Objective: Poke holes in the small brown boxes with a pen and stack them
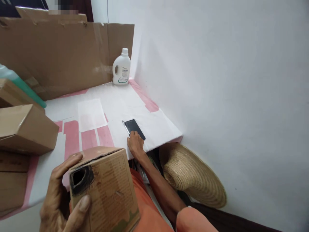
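My left hand (pixel 60 199) grips a small brown cardboard box (pixel 108 187), thumb on its printed side and fingers around the far edge. The box is tilted and has a dark, black-rimmed hole at its upper left corner. At the table's near edge, my right hand (pixel 135 143) has its fingers curled over the lower end of a silver pen (pixel 126 127). Right beside the pen lies a black smartphone (pixel 135 128), its lower part close to my fingertips.
A white sheet (pixel 91 115) lies on the pink-and-white covered table (pixel 120 103). Behind it stand a white detergent bottle (pixel 122 67) and a cardboard screen (pixel 67 58). Cardboard boxes (pixel 31 129) are stacked at left. A straw hat (pixel 190 174) rests against the wall (pixel 229 96).
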Action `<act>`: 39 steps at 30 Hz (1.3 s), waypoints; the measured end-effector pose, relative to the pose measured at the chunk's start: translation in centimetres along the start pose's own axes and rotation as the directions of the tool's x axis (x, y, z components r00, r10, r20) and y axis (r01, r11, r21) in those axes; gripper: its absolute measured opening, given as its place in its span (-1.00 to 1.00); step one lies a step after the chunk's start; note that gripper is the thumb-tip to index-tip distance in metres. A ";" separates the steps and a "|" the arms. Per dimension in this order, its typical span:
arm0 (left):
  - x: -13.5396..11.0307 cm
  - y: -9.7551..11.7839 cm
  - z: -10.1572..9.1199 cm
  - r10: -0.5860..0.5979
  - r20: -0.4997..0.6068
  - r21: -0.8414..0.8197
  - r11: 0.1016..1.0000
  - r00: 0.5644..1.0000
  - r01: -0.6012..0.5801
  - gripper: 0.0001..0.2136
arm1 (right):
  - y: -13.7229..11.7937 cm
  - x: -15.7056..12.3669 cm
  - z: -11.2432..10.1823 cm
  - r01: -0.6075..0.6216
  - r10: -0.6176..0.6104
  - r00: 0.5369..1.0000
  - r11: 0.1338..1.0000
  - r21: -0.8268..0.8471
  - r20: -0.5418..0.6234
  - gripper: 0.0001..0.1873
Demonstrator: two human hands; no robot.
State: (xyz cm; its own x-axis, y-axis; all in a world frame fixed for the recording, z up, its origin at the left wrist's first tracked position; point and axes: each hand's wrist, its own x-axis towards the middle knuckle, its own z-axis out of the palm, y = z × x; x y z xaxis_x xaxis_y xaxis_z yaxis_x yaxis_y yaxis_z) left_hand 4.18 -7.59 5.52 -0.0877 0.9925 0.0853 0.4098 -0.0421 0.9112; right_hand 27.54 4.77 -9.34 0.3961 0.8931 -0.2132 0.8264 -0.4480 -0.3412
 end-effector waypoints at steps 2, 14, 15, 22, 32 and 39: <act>0.1 -0.2 -0.1 0.004 0.007 -0.017 1.000 1.000 -0.004 -0.43 | -0.3 0.1 -0.1 -0.024 0.024 0.999 1.000 0.001 0.022 -0.72; 0.4 -0.9 -0.2 -0.055 0.018 -0.100 0.993 0.998 0.057 -0.42 | 1.7 -1.0 -2.7 0.183 -0.288 0.952 0.808 0.560 0.104 -0.84; 0.5 -1.2 -0.3 -0.049 0.018 -0.102 0.993 0.999 0.051 -0.43 | 1.6 -1.3 -3.5 0.171 -0.342 0.934 0.678 0.715 0.102 -0.78; 0.8 -2.1 -0.5 0.026 0.015 -0.081 0.996 1.000 -0.024 -0.46 | -1.1 -5.5 -10.7 -0.115 -0.514 0.857 -0.239 0.964 -0.026 -0.62; 1.4 -2.9 -0.1 0.227 0.020 -0.103 0.969 0.974 -0.224 -0.49 | -4.6 -13.4 -12.4 0.062 -0.596 0.794 -0.112 0.992 -0.117 -0.76; 1.0 -2.9 -0.1 0.241 0.050 -0.130 0.964 0.969 -0.233 -0.45 | -5.8 -14.5 -10.0 0.316 -0.640 0.731 0.009 0.949 -0.237 -0.89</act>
State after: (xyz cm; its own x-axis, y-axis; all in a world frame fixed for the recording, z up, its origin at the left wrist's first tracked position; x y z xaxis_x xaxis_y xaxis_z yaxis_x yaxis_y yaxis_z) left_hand 2.82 -6.45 2.99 0.0591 0.9575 0.2824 0.2978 -0.2869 0.9105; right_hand 21.02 -5.19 4.89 -0.1450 0.9491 0.2798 -0.2474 0.2390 -0.9390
